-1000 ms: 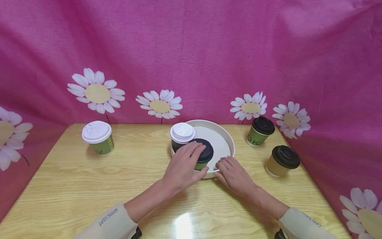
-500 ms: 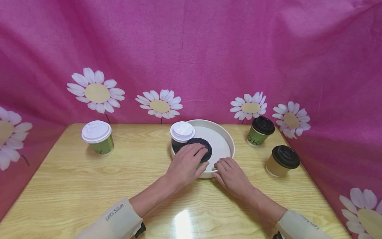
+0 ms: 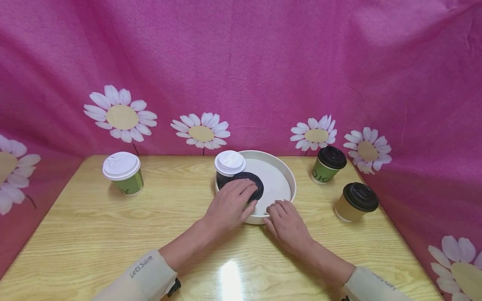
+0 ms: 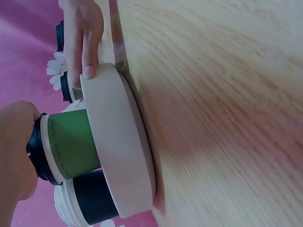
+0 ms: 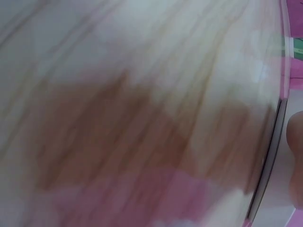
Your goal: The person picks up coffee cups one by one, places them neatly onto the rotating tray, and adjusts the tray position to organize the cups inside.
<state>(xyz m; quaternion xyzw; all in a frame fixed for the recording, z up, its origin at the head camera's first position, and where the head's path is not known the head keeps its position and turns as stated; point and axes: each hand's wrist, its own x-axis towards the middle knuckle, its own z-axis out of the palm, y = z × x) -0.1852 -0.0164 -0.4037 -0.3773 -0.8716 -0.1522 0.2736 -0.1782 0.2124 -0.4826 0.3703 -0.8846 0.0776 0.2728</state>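
Note:
My left hand (image 3: 229,205) holds a green paper cup (image 4: 75,142) by its black lid (image 3: 257,187). The cup stands inside a round off-white tray (image 3: 276,177), right beside a dark cup with a white lid (image 3: 229,162). In the left wrist view the tray wall (image 4: 116,142) hides both cup bases, so whether the held cup touches the tray floor cannot be seen. My right hand (image 3: 289,228) pinches the tray's near rim, fingers over the inside and thumb outside. The right wrist view shows mostly tabletop, with part of a hand (image 5: 296,146) at its edge.
A green cup with a white lid (image 3: 128,179) stands at the table's far left. To the right are a green cup with a black lid (image 3: 324,171) and a brown cup with a black lid (image 3: 348,208). A pink flowered curtain (image 3: 260,75) borders the wooden table (image 3: 158,217).
My left hand has shifted the black-lidded green cup slightly left and back, up close to the white-lidded dark cup. The right hand has slid a little left along the tray rim.

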